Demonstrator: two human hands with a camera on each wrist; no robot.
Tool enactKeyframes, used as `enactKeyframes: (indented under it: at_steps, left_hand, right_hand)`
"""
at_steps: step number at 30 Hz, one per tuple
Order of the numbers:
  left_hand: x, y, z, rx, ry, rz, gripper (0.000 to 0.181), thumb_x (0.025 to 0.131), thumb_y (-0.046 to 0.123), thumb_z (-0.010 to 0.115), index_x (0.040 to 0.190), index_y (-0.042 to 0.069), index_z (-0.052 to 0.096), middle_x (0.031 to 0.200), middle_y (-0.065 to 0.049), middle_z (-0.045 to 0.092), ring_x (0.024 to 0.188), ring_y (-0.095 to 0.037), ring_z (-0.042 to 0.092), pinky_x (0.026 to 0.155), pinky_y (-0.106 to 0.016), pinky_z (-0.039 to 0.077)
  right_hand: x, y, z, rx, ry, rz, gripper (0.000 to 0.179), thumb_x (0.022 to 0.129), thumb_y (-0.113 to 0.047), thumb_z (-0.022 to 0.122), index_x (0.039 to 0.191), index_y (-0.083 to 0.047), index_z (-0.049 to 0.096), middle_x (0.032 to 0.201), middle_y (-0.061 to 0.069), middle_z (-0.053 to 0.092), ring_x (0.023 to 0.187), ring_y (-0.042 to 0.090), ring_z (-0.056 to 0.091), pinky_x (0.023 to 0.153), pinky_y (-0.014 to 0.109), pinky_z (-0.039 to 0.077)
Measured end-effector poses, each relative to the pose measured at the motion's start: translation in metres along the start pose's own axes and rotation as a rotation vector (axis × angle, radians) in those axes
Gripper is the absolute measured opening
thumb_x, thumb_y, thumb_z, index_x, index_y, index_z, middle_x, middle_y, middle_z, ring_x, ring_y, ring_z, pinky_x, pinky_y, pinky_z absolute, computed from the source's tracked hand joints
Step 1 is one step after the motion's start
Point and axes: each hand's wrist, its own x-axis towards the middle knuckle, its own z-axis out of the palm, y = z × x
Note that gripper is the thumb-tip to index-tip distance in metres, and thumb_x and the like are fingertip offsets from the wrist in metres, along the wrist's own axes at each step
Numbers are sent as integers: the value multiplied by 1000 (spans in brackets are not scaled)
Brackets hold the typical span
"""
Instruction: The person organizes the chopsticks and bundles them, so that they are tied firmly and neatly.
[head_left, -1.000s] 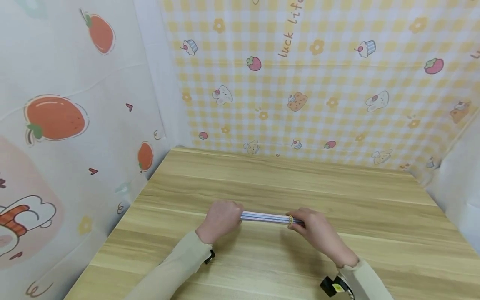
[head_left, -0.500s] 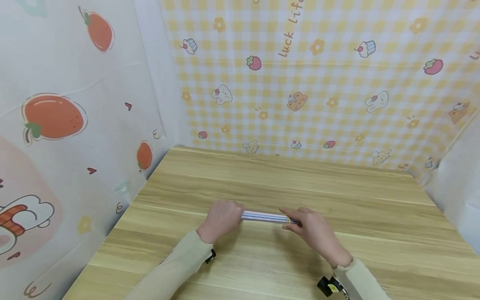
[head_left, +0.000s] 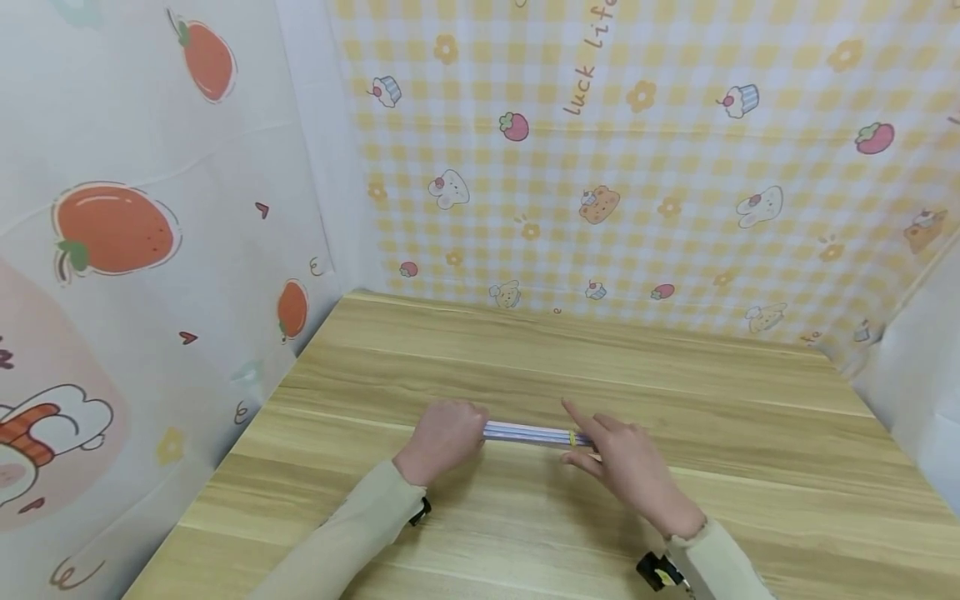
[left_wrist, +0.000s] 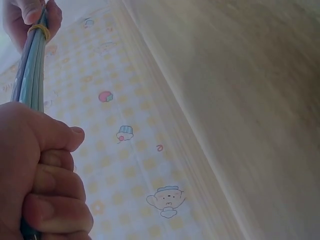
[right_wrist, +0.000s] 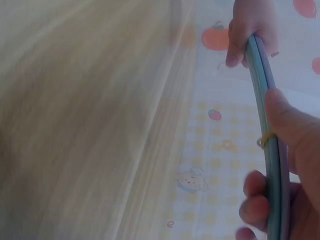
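A bundle of slim pencils (head_left: pixel 525 432) in pastel blue, lilac and teal lies level between the hands, above the table. My left hand (head_left: pixel 444 439) grips its left end in a fist, thumb along the bundle in the left wrist view. A yellow rubber band (right_wrist: pixel 269 137) circles the bundle near its right end. There my right hand (head_left: pixel 633 467) holds on with its lower fingers curled round the pencils (right_wrist: pixel 273 185). Its index finger points away from the bundle in the head view, and the thumb (right_wrist: pixel 282 117) lies by the band.
The wood-grain table (head_left: pixel 525 517) spreads under both hands. Behind it hangs a yellow checked cloth (head_left: pixel 555 167) with cartoon prints. A white cloth with fruit prints (head_left: pixel 187 150) borders the left side, and another pale cloth (head_left: pixel 922 367) the right.
My right hand has shifted slightly left, its index finger and thumb spreading apart from the band. The band sits a little farther left. My left hand keeps its grip.
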Motion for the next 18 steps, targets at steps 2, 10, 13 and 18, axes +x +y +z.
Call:
enactKeyframes:
  at_steps: [2, 10, 13, 18]
  left_hand:
    - [0, -1, 1, 8, -2, -2, 35, 69, 3, 60, 52, 19, 34, 48, 9, 20, 45, -3, 12, 39, -15, 9]
    - [0, -2, 2, 94, 50, 18, 39, 66, 7, 61, 53, 20, 27, 48, 10, 14, 44, -3, 9, 37, -16, 8]
    - [1, 0, 1, 117, 87, 34, 41, 62, 6, 60, 54, 21, 22, 50, 10, 9, 45, -3, 7, 39, -16, 6]
    - [3, 2, -1, 120, 94, 38, 41, 61, 5, 58, 54, 21, 21, 50, 10, 9, 46, -3, 7, 40, -16, 6]
  right_hand:
    - [-1, 1, -2, 76, -10, 18, 61, 76, -32, 77, 127, -4, 59, 75, -5, 57, 56, -2, 41, 56, 22, 44]
    - [0, 8, -8, 149, -25, -53, 16, 78, -14, 77, 90, -6, 70, 78, -6, 57, 64, -1, 43, 55, 15, 42]
    - [1, 9, -9, 159, -64, -75, 13, 81, -14, 74, 91, -7, 68, 79, -7, 58, 66, -1, 45, 56, 15, 42]
    - [2, 10, -11, 206, -131, -73, 15, 86, -15, 69, 97, -6, 67, 84, -5, 59, 67, -1, 45, 57, 16, 43]
